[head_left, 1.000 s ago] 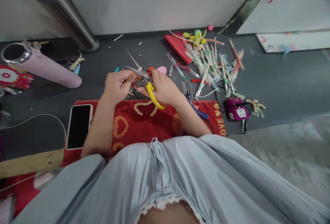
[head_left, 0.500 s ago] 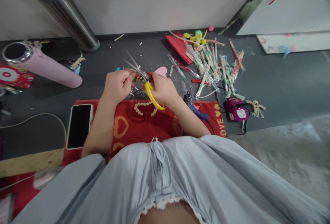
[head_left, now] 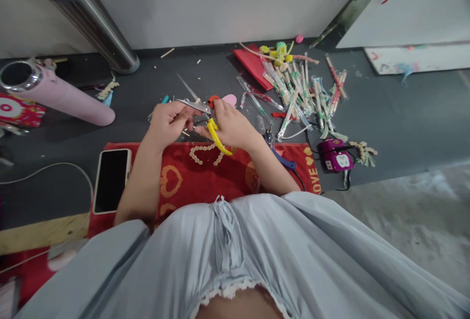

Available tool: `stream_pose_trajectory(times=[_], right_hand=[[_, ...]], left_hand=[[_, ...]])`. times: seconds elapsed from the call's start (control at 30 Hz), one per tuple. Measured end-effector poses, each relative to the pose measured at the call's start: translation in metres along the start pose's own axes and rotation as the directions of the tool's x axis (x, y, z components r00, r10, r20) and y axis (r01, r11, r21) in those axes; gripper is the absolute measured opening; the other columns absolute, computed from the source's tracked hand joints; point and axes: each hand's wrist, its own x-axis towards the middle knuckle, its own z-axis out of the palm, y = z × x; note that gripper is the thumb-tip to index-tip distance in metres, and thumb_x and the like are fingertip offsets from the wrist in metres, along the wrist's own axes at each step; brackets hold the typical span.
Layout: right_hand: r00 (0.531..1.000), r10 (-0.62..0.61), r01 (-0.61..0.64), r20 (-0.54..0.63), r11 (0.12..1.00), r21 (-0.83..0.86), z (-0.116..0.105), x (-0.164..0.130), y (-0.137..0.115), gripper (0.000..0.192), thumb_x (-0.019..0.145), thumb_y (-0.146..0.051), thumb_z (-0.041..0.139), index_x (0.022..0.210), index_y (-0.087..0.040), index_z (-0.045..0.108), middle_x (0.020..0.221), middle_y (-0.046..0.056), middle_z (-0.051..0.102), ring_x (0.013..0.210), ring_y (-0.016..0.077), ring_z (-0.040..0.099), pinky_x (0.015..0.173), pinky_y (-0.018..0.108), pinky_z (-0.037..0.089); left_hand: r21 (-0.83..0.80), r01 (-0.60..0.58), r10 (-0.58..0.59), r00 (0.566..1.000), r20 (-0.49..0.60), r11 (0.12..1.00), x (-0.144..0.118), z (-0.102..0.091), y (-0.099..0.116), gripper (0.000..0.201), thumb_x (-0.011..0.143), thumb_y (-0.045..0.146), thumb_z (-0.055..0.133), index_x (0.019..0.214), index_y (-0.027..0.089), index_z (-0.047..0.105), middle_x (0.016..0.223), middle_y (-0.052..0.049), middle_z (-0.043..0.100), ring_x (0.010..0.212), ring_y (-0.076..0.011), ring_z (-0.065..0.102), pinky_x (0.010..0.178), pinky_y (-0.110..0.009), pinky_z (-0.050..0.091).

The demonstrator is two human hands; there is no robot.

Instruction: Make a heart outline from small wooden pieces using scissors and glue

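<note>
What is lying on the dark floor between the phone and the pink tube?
In the head view, only a thin white cable curves across the floor between the phone and the pink tube.

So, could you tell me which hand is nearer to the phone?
The left hand. It is above and just right of the phone; the right hand, holding the scissors, lies farther right.

scissors [head_left: 216,135] yellow handles | cloth [head_left: 205,174] red, gold hearts | tube [head_left: 64,96] pink
</note>
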Motion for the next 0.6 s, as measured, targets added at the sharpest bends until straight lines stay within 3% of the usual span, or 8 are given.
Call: stream_pose_trajectory(times=[0.23,0.6], right_hand=[[1.000,0.014,-0.014,-0.003,1.000,0.007,-0.005,-0.003,-0.005,0.081,0.085,-0.087,0.028,0.112,-0.014,0.049,0.109,0.017,0.065,0.103,0.0293,0.063,0.091,0.042,0.048],[0.983,0.169,-0.166,0.069,0.985,-0.046,-0.010,0.002,-0.017,0.072,0.096,-0.072,0.029,0.123,-0.010,0.053,0.116,0.019,0.068,0.104,0.0280,0.065,0.084,0.035,0.046]], left_hand=[[-0.080,0.052,-0.047,0.997,0.053,0.995,0.001,-0.001,-0.004,0.056,0.093,0.070,0.047,0.085,0.021,0.072,0.049,0.002,0.054,0.041,-0.0091,0.047,0.046,-0.023,0.040],[-0.186,0.110,-0.107,0.994,0.028,0.976,0.002,0.000,-0.007,0.044,0.093,0.059,0.054,0.079,0.022,0.070,0.048,0.002,0.052,0.039,-0.0086,0.041,0.040,-0.023,0.032]])
